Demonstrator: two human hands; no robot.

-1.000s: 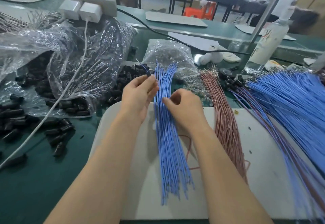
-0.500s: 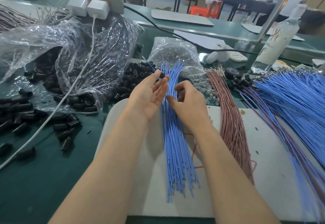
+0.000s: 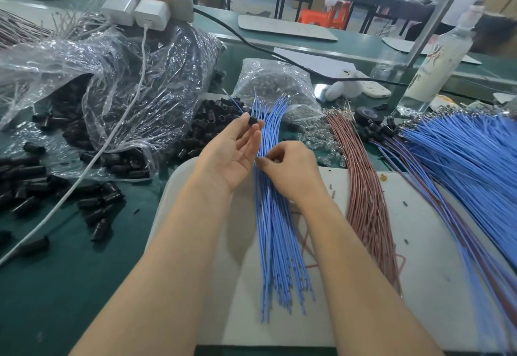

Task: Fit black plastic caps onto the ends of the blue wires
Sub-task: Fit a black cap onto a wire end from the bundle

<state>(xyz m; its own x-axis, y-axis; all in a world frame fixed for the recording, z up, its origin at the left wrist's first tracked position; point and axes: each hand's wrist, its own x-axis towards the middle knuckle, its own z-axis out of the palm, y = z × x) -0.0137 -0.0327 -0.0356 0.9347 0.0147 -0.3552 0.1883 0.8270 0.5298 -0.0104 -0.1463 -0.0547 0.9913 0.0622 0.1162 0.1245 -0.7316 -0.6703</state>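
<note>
One cap (image 3: 253,120) is pinched between the left hand's (image 3: 233,157) thumb and fingertip; the right hand (image 3: 292,172), fingers curled, seemingly pinches the wires (image 3: 274,229).

your left hand (image 3: 232,157) has rolled over: a second ago it lay palm-down against the wires (image 3: 270,229), now it is lifted with the palm facing up. the cap (image 3: 253,120) has come into plain sight, pinched at its fingertips at the far end of the bundle, and the other fingers have spread straighter. your right hand (image 3: 291,171) has gone from a fist resting on the wires to pinching their left edge, just right of the left palm.
</note>
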